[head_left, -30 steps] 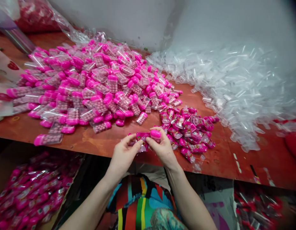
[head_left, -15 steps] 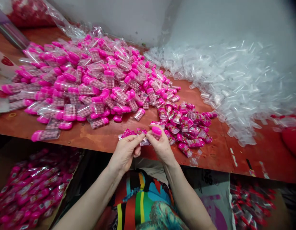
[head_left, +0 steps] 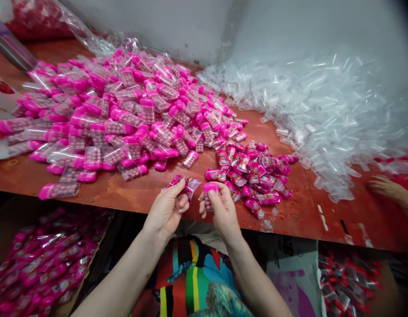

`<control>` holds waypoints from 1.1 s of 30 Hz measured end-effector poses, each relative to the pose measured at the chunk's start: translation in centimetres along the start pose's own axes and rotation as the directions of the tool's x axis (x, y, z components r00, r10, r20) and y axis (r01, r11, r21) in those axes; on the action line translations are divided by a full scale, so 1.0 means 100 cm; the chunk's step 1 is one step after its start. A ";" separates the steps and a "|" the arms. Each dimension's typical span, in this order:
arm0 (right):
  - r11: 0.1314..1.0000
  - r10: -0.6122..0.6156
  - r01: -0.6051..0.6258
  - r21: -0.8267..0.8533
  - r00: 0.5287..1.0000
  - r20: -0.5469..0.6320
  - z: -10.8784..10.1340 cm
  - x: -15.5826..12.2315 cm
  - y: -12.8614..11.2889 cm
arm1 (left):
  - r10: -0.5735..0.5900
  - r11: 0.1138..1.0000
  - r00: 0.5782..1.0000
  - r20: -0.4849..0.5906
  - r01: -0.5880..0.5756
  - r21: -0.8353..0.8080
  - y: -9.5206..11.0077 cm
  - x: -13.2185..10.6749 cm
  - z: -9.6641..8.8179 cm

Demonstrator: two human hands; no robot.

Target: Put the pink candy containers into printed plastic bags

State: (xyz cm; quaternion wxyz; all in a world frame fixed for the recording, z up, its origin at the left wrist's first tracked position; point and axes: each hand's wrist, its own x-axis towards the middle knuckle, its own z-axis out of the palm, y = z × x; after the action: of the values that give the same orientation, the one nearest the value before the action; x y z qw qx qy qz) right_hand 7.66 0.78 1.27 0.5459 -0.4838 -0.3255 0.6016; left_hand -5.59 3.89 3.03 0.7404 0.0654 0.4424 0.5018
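Between the thumb and fingers of my left hand (head_left: 164,208) is a printed pink wrapper (head_left: 192,186), its clear end pointing right. My right hand (head_left: 225,209) is closed on a small clear candy container (head_left: 210,188) with a bright pink cap, cap up and pale pink balls inside. A narrow gap separates container and wrapper, just above the table's front edge. Beyond my hands spreads a large heap of similar capped candy containers (head_left: 151,110). Close to my right hand lies a smaller pile of containers in printed pink wrappers (head_left: 256,171).
Clear plastic pieces (head_left: 322,110) form a big heap at right on the red table (head_left: 299,215). Another person's hand (head_left: 390,189) rests at the right edge. Below are a box of pink wrapped containers (head_left: 42,259) at left and red-and-clear items (head_left: 349,281) at right.
My hands have moved apart from the wrapper they both pinched. The container in my right hand has turned more upright. Another person's hand has appeared at the right.
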 end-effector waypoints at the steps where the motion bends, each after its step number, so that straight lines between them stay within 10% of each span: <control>1: 0.999 -0.015 0.014 -0.033 1.000 -0.021 0.003 -0.003 0.002 | -0.007 1.000 1.000 0.006 0.007 -0.012 -0.001 0.000 0.001; 14: 0.988 0.148 -0.148 0.031 0.989 0.006 0.008 -0.008 0.005 | -0.092 0.981 0.968 0.234 0.048 0.186 -0.010 -0.005 -0.003; 27: 0.954 -0.041 0.081 -0.289 0.989 0.141 -0.004 -0.011 0.007 | -0.147 0.957 0.965 0.219 0.083 0.277 -0.010 -0.004 -0.004; 33: 0.972 0.222 -0.233 -0.003 0.923 0.315 -0.005 -0.020 0.000 | -0.151 0.957 0.960 0.236 0.082 0.278 -0.005 -0.004 -0.005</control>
State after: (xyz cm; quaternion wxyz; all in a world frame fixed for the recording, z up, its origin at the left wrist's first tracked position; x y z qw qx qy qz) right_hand 8.00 -1.27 1.59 0.4221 -0.4071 -0.3393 0.7356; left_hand -5.61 3.16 2.72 0.8041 0.2017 0.4098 0.3805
